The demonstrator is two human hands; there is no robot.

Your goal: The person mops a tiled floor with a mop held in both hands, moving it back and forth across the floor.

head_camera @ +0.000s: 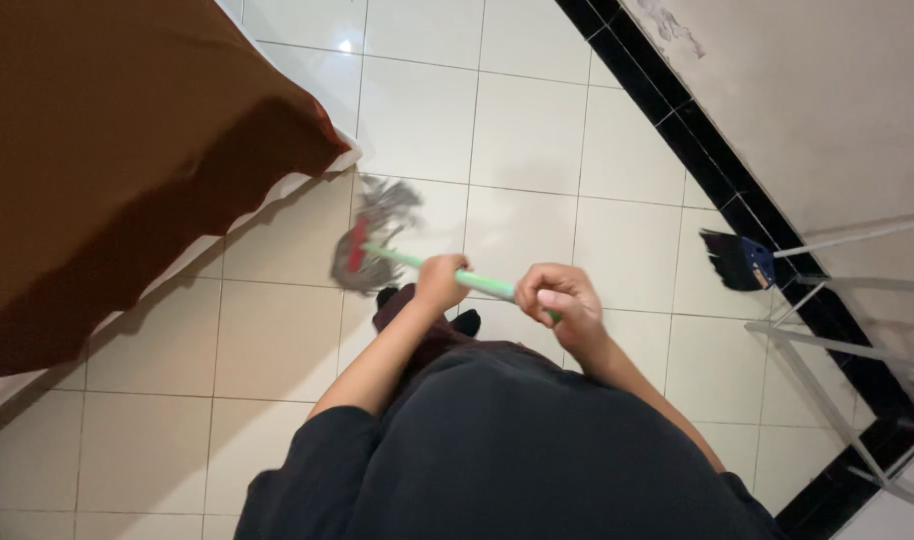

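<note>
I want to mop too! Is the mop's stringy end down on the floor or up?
Down: the mop head lies spread on the floor tiles, both hands gripping the handle.

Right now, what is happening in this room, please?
A person in dark clothes holds a mop handle with both hands: the left hand lower on the green shaft, the right hand higher up. The grey mop head lies on the pale tiled floor, beside a brown cloth. A broom stands by the wall, near a metal rack.
</note>
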